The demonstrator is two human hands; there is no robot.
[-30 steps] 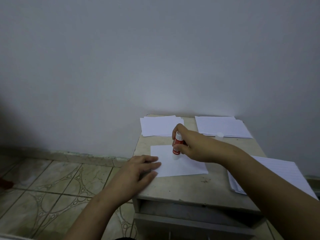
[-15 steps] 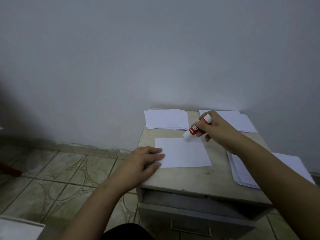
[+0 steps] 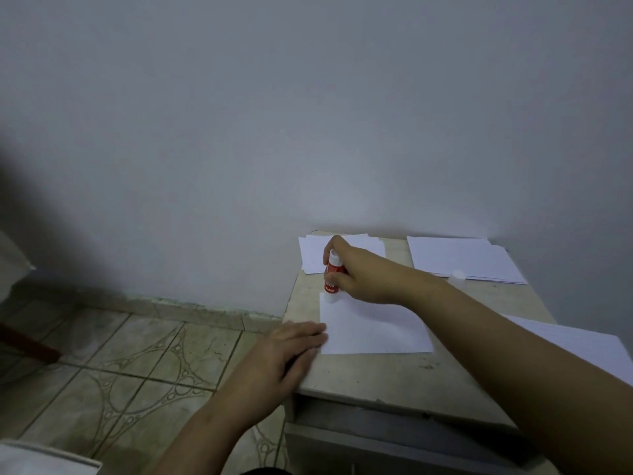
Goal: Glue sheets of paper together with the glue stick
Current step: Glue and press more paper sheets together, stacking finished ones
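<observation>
- Head view: the right hand (image 3: 363, 272) has its fingers curled round the red glue stick (image 3: 333, 274), held nearly upright, its lower end touching the far left corner of the single sheet (image 3: 373, 329) on the bench (image 3: 411, 375)
- The left hand (image 3: 287, 351) lies flat, fingers straight and together, tips pressing the sheet's left edge
- Beyond the sheet lie two paper stacks (image 3: 459, 258); the glue cap (image 3: 457, 276) stands by the right one

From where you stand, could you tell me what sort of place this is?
Probably a room in a home, used as a makeshift craft spot: a small worn cabinet stands against a plain painted wall on a patterned tiled floor, with paper stacks on top.
</observation>
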